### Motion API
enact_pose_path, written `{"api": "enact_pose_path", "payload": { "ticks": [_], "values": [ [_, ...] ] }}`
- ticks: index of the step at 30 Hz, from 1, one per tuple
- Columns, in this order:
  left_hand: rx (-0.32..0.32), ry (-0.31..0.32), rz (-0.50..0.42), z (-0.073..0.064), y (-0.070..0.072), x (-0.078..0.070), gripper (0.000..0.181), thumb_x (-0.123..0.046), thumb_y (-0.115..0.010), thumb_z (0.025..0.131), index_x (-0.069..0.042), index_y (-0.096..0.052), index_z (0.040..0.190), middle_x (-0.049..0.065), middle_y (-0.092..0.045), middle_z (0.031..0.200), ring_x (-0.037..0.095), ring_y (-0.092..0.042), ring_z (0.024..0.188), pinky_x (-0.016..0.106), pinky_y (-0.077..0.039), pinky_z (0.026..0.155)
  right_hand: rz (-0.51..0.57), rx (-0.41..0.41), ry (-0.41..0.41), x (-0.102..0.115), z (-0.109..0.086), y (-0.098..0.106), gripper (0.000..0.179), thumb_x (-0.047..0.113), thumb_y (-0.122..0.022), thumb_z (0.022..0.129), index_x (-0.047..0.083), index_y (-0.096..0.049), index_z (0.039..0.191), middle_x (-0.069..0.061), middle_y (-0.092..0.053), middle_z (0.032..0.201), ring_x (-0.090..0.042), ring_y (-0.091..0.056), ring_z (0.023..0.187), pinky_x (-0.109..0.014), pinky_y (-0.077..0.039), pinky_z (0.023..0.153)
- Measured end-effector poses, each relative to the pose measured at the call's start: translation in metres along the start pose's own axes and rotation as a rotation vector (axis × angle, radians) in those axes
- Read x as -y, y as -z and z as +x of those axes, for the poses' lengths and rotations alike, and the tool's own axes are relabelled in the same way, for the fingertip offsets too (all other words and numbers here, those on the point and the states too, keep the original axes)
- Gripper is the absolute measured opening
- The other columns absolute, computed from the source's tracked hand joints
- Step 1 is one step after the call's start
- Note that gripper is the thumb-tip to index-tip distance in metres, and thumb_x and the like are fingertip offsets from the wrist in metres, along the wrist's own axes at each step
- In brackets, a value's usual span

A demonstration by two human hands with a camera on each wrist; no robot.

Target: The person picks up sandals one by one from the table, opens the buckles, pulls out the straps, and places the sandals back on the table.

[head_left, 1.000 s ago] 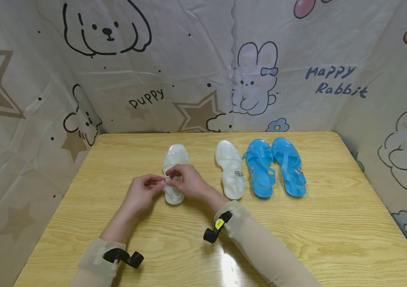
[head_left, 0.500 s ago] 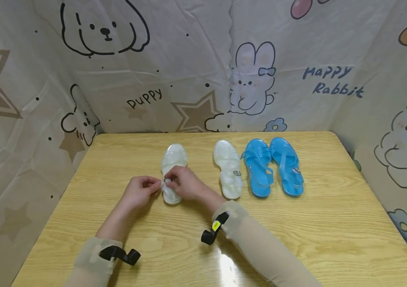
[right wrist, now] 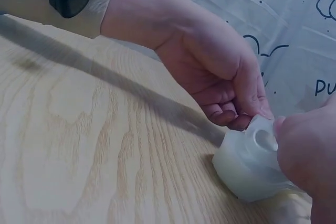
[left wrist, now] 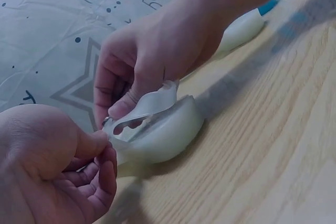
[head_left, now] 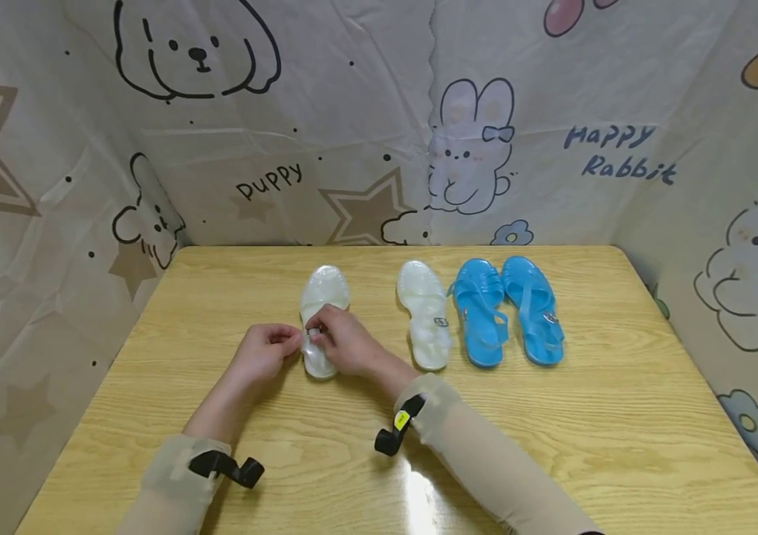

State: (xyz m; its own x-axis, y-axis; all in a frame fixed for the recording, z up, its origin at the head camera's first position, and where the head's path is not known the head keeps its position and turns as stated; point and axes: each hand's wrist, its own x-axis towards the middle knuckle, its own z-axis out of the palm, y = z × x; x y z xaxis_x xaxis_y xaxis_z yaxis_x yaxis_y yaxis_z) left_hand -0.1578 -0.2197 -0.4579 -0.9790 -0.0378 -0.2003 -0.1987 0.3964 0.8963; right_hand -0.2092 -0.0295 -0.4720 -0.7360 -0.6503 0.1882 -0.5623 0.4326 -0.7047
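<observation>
A pearly white sandal (head_left: 325, 286) lies on the table, toe toward the back wall, with both hands at its ankle strap. My left hand (head_left: 269, 352) pinches the strap's end between thumb and forefinger at the sandal's left side. Bent over the sandal from the right, my right hand (head_left: 349, 346) pinches the strap at its small buckle, which its fingers mostly cover. In the left wrist view the strap (left wrist: 155, 103) arches above the heel. The sandal's heel (right wrist: 239, 169) shows below both hands in the right wrist view.
A second white sandal (head_left: 415, 286) lies to the right, its buckle on the right side. Beside it is a pair of blue sandals (head_left: 484, 338). The wooden table (head_left: 620, 431) meets printed cloth walls (head_left: 352, 111) at the back and sides.
The left fingers have moved slightly left from the buckle to the sandal's outer edge. My right hand keeps its grip at the buckle. The sandals stay in place.
</observation>
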Motion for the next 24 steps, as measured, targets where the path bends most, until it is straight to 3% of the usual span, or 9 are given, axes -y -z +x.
{"api": "enact_pose_path", "payload": {
  "ticks": [10, 24],
  "values": [
    [0.038, 0.019, -0.045, 0.002, 0.0, -0.009, 0.02, -0.007, -0.063, 0.107, 0.01, -0.07, 0.114, 0.01, -0.069, 0.1, 0.016, -0.058, 0.091, 0.023, -0.052, 0.075, 0.117, -0.054, 0.053, -0.002, -0.003, 0.004, 0.013, 0.001, -0.07, 0.101, 0.003, -0.07, 0.114, -0.007, -0.067, 0.111, -0.018, -0.065, 0.104, -0.027, -0.053, 0.092],
    [0.021, -0.03, 0.05, 0.003, 0.002, -0.013, 0.019, -0.011, -0.068, 0.104, 0.007, -0.074, 0.11, 0.011, -0.071, 0.097, 0.019, -0.06, 0.089, 0.025, -0.051, 0.071, 0.155, -0.108, 0.092, 0.0, -0.002, 0.004, 0.015, -0.004, -0.074, 0.096, 0.0, -0.074, 0.111, -0.007, -0.07, 0.102, -0.016, -0.066, 0.096, -0.024, -0.055, 0.088]
  ]
}}
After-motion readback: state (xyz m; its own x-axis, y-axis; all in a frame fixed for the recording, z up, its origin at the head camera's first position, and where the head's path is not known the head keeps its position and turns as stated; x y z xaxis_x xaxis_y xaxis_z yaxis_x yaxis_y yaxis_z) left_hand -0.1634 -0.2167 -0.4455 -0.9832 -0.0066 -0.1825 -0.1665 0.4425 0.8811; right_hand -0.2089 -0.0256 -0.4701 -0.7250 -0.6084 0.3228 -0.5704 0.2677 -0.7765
